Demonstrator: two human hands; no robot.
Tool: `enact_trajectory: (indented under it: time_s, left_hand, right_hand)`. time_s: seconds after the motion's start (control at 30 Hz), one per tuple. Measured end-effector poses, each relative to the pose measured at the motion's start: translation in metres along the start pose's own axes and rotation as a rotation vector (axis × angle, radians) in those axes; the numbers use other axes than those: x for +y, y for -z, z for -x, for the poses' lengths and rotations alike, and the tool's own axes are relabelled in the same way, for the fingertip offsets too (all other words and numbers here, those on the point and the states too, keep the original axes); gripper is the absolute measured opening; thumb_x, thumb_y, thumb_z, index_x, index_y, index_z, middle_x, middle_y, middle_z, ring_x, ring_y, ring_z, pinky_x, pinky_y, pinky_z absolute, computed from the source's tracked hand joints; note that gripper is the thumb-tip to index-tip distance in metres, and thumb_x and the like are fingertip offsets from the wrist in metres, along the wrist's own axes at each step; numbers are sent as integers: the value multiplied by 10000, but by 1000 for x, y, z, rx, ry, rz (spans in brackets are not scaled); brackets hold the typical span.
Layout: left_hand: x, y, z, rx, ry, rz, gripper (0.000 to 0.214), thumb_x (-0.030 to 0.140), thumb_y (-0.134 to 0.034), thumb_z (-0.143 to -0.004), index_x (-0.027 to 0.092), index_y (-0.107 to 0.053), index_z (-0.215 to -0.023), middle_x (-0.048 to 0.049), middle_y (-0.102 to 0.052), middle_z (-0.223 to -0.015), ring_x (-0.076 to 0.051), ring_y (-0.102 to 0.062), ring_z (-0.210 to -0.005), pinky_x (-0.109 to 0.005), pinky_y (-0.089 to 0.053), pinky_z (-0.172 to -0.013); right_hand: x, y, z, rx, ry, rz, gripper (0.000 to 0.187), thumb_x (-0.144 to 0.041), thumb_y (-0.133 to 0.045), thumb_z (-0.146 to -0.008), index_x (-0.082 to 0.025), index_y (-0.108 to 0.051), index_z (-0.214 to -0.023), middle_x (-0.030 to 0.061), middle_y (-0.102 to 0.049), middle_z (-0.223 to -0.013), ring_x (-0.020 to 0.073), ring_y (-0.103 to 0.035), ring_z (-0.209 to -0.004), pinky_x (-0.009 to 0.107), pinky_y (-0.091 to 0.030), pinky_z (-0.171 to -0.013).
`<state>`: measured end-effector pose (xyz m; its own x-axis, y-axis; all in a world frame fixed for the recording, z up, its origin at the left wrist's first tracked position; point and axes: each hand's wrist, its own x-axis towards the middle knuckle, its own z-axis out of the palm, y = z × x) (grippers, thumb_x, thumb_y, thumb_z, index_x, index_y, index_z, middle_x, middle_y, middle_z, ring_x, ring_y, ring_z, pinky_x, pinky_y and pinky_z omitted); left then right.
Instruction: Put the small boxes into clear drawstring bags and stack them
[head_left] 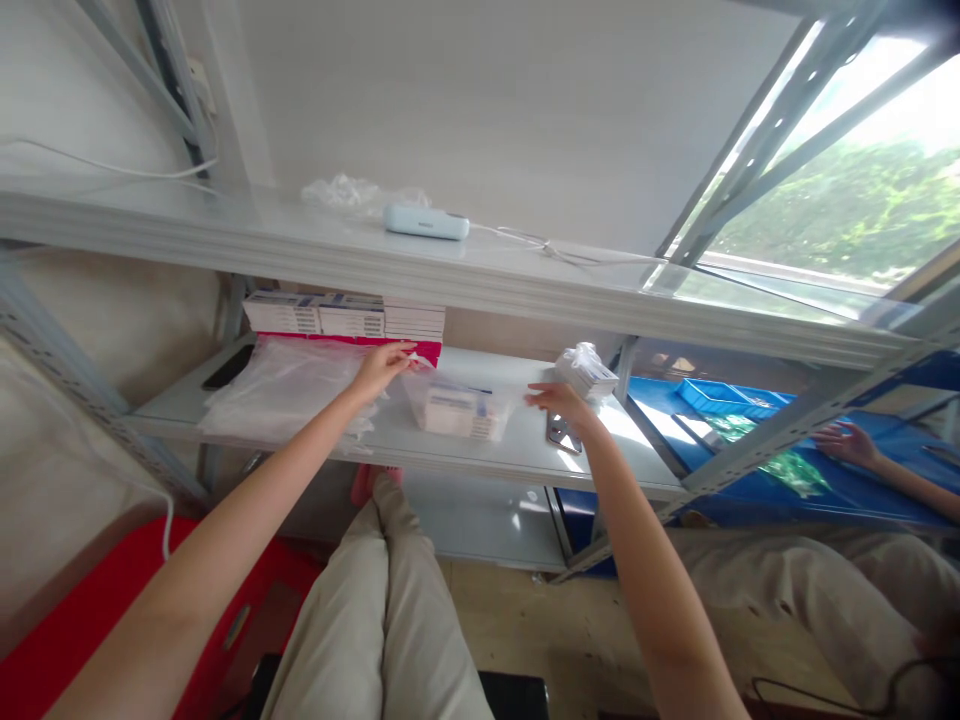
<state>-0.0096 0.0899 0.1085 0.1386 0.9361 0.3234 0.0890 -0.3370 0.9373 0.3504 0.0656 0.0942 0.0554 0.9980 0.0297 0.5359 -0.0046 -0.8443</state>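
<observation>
My left grip (379, 368) is pinching a gathered end of a clear bag (457, 412) between thumb and fingertips. The bag lies on the shelf (517, 372) in front of me, between my two hands, and small white boxes with blue markings show through its plastic. My right grip (566, 403) is spread and holds nothing; its fingertips point at the right end of the bag, and I cannot tell whether they touch it. A phone (562, 434) lies partly under that hand, and just beyond it sits a bundle of white boxes (591, 376) with white plastic bunched on top.

To my left, a pile of clear bags (277, 390) lies flat, with my forearm passing over its right side. Behind it, stacks of white boxes (351, 318) stand above a red surface. A pale blue device (426, 222) with a cable rests on the upper shelf (270, 218). Off to the right, another person's hand (847, 443) is over a blue tabletop (847, 490), near green packets (795, 470) and a blue tray (731, 398).
</observation>
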Motion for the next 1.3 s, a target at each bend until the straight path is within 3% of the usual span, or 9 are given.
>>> enact_trajectory:
  time_s: [0.1, 0.2, 0.37, 0.47, 0.57, 0.8, 1.03, 1.17, 1.3]
  left_hand:
    - [4, 1, 3, -87, -35, -305, 28, 196, -674, -655, 185, -694, -671, -51, -684, -636, -241, -651, -720, -346, -482, -760]
    - [11, -5, 5, -133, -79, -459, 101, 153, -623, -675, 190, -717, -675, -53, -695, -649, -238, -651, -698, -351, -478, -760]
    - [25, -21, 3, -182, -117, -302, 183, 309, -599, -758, 188, -698, -664, -65, -711, -723, -235, -649, -753, -325, -481, -760]
    - [29, -34, -5, -137, -146, -293, 187, 322, -568, -787, 187, -675, -716, -53, -695, -776, -220, -632, -792, -317, -478, -778]
    - [25, -51, -17, -83, -202, -314, 158, 292, -549, -808, 185, -649, -748, -56, -668, -870, -212, -613, -895, -316, -470, -837]
    - [20, -86, -32, -180, -208, -288, 112, 246, -492, -866, 188, -589, -863, -50, -648, -928, -189, -610, -916, -329, -475, -865]
    - [31, -90, -30, -255, -478, -507, 88, 197, -529, -841, 185, -616, -836, -78, -587, -1013, -216, -547, -1034, -375, -428, -943]
    - [27, -93, -36, -455, -455, -401, 87, 177, -544, -831, 176, -628, -810, -54, -624, -924, -184, -590, -917, -327, -461, -862]
    - [20, -90, -43, -397, -392, -312, 46, 148, -588, -787, 159, -632, -781, -43, -656, -882, -170, -604, -876, -299, -468, -821]
  right_hand:
    - [0, 17, 0, -52, -16, 282, 113, -263, -734, -573, -166, -723, -630, 59, -677, -582, 199, -595, -603, 306, -451, -597]
    - [-11, 26, -2, -110, -20, 439, 158, -263, -723, -583, -184, -649, -469, 58, -627, -504, 198, -576, -568, 309, -429, -593]
    - [-32, 14, -11, 27, 60, 54, 263, -446, -585, -708, -200, -674, -684, 75, -694, -753, 215, -628, -749, 311, -467, -683]
    - [-40, -14, -16, 55, 21, -300, 367, -478, -445, -777, -253, -642, -988, 61, -678, -1063, 211, -617, -981, 321, -486, -771]
    - [-49, -48, -21, 65, -16, -506, 376, -466, -410, -785, -269, -604, -1041, 57, -647, -1150, 213, -587, -1063, 333, -486, -788]
    - [-72, -98, -26, 7, 188, -713, 362, -415, -533, -684, -217, -632, -971, 13, -585, -755, 147, -523, -710, 253, -417, -621]
    - [-57, -107, -26, 37, 155, -790, 273, -354, -618, -594, -218, -546, -820, -69, -440, -566, 76, -293, -489, 219, -196, -472]
    - [-52, -113, -32, -53, 135, -780, 189, -321, -628, -576, -204, -482, -608, -81, -322, -484, 65, -216, -458, 238, -137, -455]
    - [-55, -110, -28, -117, 158, -826, 199, -355, -597, -628, -208, -465, -601, -63, -330, -542, 79, -276, -501, 232, -232, -477]
